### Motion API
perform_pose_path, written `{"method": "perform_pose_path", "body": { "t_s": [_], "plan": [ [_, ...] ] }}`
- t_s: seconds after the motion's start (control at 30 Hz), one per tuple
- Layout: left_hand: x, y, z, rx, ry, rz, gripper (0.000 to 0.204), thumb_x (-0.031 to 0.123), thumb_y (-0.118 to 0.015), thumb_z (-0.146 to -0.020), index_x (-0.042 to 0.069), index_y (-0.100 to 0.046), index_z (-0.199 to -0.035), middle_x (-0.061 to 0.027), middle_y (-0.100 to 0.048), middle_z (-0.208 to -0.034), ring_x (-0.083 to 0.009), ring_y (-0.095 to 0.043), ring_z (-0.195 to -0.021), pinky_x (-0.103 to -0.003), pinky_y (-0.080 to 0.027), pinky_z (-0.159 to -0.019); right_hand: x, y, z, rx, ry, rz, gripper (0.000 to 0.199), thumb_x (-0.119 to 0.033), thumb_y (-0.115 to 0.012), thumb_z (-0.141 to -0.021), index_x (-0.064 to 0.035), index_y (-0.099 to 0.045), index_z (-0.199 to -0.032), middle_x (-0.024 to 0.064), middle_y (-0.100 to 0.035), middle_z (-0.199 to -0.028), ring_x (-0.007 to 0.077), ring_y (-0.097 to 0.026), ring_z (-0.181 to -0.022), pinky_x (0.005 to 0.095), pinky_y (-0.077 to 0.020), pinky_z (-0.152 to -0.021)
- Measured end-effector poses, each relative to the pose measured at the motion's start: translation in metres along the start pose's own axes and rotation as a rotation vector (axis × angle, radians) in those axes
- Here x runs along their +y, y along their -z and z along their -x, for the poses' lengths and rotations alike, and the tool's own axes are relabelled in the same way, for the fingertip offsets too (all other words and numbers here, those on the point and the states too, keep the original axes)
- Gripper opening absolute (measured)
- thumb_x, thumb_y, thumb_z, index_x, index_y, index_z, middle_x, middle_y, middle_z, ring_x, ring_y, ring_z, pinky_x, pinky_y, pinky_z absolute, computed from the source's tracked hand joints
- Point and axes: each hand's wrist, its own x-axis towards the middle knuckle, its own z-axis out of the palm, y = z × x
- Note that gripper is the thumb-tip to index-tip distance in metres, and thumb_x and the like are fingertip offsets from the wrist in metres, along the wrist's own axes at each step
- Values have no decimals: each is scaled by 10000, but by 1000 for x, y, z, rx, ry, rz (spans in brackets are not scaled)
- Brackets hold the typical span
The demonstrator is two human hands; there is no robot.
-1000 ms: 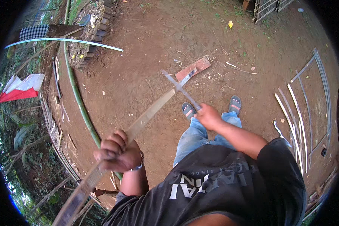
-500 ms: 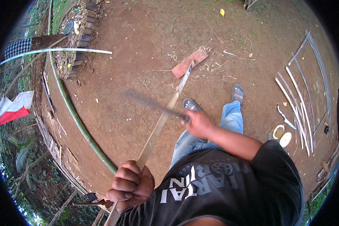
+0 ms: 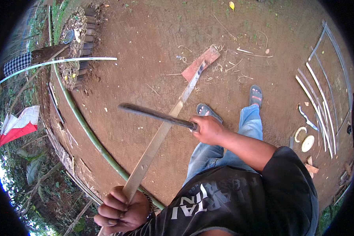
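Note:
My left hand (image 3: 124,210) is wrapped around the near end of a long, flat bamboo strip (image 3: 147,154) at the lower left. The strip slants away to the upper right, its dark-stained far end over a reddish flat block (image 3: 211,59) on the ground. In my right hand (image 3: 208,130) is the handle of a machete (image 3: 151,112). Its long dark blade points left and crosses over the strip at about mid-length. Whether blade and strip touch, I cannot tell.
A long green bamboo pole (image 3: 93,137) lies to the left. On the right are pale strips (image 3: 316,102), a white-and-blue knife (image 3: 307,118) and a round spool (image 3: 307,143). Thin shavings (image 3: 234,65) are scattered around the block. A red-and-white flag (image 3: 21,124) hangs at far left.
My left hand now appears lower and farther left, with more of the strip showing. The machete blade, blurred before, is now sharp and lies across the strip. The whole view has shifted slightly.

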Motion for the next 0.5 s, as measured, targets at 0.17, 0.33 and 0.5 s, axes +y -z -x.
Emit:
{"method": "perform_pose_path", "body": {
  "t_s": [0.17, 0.33, 0.5],
  "plan": [
    [1, 6, -14, -12, 35, -103, 323, 343, -474, -992, 169, -394, -731, 58, -323, -613, -85, -332, -539, -249, -281, -557, 42, 0, -24, 57, -230, -52, 286, -158, -620, -798, -44, -573, -1056, 212, -658, -843, 409, -640, -831, 506, -500, -723],
    [4, 10, -21, -25, 66, -90, 307, 329, -478, -989, 155, -419, -743, 55, -324, -622, -93, -316, -542, -257, -292, -561, 53, -13, -19, 129, -153, -83, 267, -137, -625, -796, -29, -560, -1031, 207, -644, -821, 411, -634, -803, 496, -496, -693],
    [-9, 7, -21, -129, 17, -48, 288, 332, -473, -990, 148, -423, -775, 47, -313, -645, -100, -314, -564, -266, -291, -569, 27, 9, -13, 6, -97, -43, 322, -133, -644, -786, -29, -575, -1082, 219, -655, -885, 399, -641, -838, 476, -510, -724]
  ]
}}
